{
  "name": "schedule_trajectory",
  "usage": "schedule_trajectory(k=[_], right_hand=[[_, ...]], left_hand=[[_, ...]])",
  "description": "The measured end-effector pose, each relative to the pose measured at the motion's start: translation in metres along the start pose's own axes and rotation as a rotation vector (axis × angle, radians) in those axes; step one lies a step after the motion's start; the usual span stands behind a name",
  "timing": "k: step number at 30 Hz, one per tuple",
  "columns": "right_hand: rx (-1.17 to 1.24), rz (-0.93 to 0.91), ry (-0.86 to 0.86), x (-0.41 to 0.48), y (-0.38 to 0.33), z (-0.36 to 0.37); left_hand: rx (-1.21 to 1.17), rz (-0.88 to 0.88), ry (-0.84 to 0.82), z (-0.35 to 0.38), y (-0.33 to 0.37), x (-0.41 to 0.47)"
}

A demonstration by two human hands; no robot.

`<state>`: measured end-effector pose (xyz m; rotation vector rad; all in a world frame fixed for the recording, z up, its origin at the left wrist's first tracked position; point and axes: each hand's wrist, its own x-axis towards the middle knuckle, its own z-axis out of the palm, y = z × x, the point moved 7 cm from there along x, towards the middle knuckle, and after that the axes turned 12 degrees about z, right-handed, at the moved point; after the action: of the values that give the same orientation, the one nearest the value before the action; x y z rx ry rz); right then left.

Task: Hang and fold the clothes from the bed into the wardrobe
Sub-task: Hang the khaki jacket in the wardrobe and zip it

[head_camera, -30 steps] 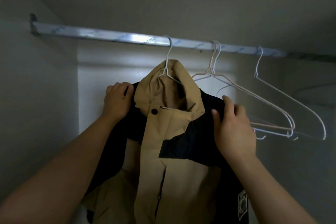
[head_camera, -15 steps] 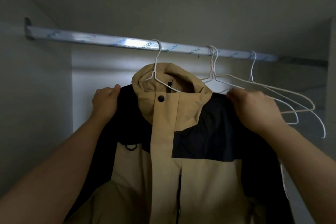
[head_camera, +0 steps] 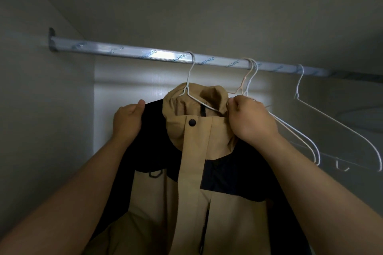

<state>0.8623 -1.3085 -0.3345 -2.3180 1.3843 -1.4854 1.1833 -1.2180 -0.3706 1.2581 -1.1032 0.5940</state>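
Rail (head_camera: 124, 50) stretch left of jacket (head_camera: 192, 172) lying bare; open room reaching out to side wall (head_camera: 41, 120). Jacket filling centre. Right side: three empty wire hangers (head_camera: 298, 133) crowding rail, splaying across gap, blocking passage.

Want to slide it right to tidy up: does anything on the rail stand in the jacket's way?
Yes. Two empty hangers hook the rail just right of the jacket's hanger, a third farther right.

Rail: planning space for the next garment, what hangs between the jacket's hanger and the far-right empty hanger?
Two empty wire hangers, hooked close together on the rail; the right hand partly covers them, head view.
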Motion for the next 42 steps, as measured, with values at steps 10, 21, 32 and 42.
schedule_trajectory(k=[10, 21, 32, 42], right_hand=[[-0.151, 0.070, -0.046, 0.035, -0.003, 0.004], [-0.157, -0.036, 0.058, 0.040, 0.002, 0.003], [-0.001, -0.066, 0.031, 0.034, 0.004, -0.004], [0.135, -0.041, 0.073, 0.022, 0.012, 0.002]], left_hand=[[-0.441, -0.493, -0.060, 0.013, -0.043, -0.002], [-0.083, -0.495, -0.214, 0.011, -0.084, -0.038], [0.115, 0.076, -0.139, 0.019, 0.003, 0.002], [0.242, 0.248, -0.144, 0.011, 0.014, 0.001]])
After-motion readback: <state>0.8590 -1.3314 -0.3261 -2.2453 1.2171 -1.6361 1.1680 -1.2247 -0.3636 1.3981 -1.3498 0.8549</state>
